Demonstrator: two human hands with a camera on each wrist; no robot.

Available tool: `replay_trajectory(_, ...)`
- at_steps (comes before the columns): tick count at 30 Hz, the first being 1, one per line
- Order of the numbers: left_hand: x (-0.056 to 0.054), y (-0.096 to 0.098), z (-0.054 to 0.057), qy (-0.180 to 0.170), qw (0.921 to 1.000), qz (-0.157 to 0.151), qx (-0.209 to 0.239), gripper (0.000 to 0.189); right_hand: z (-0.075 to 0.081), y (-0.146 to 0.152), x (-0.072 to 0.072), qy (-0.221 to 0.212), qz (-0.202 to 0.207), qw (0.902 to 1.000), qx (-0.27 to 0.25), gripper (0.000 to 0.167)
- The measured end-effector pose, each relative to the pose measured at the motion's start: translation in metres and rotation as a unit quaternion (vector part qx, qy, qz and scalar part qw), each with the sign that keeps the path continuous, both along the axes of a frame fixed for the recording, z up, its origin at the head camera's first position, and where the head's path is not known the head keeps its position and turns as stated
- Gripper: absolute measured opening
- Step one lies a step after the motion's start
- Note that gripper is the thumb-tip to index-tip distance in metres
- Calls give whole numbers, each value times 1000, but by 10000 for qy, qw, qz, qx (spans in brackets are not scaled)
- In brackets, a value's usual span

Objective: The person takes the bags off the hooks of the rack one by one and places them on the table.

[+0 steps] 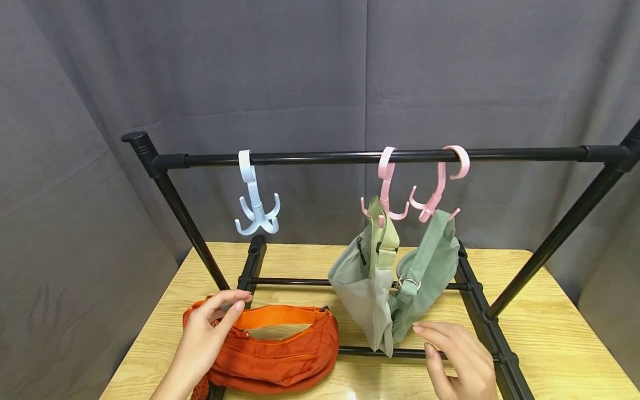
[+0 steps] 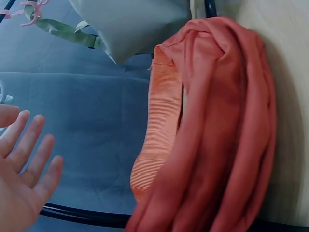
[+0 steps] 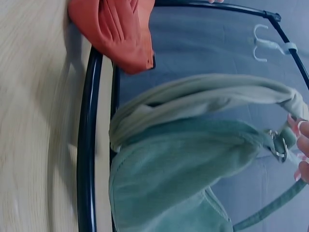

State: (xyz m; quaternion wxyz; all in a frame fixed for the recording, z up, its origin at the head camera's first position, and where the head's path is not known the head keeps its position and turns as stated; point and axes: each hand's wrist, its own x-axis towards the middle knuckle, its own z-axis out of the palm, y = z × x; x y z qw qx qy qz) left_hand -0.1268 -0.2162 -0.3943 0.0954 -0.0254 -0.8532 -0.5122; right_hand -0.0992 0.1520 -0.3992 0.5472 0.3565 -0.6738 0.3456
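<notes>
An orange-red shoulder bag with a bright orange strap lies across the left front of the rack's base. My left hand is over its left end; the left wrist view shows the fingers loosely spread, holding nothing. Two bags hang by their straps from pink hooks: a pale grey-green bag and a darker green corduroy bag with metal rings on its strap. My right hand is in front of the green bag's lower end, fingers relaxed. Only its fingertips show in the right wrist view.
A black rack's top bar carries a light blue four-pronged hook and two pink hooks. Slanted posts rise on both sides. The base stands on a wooden table, with a grey curtain behind.
</notes>
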Motion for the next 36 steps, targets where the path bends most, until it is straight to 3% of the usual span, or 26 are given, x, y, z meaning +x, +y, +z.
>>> replay_trajectory(12,-6,8,14,537,9952,-771,-263,17,-5,16,-1,-210,-565,9982,-74,39)
replay_trajectory(16,-8,12,16,672,9910,-941,-667,17,-12,20,0,-452,-730,9963,-54,40)
replay_trajectory(23,-14,22,18,1166,9762,-1127,-1443,20,-15,18,2,-525,-844,9950,-129,41)
replay_trajectory(36,-26,44,30,1664,9628,-1494,-1515,18,-16,17,1,-501,-797,9955,-90,40)
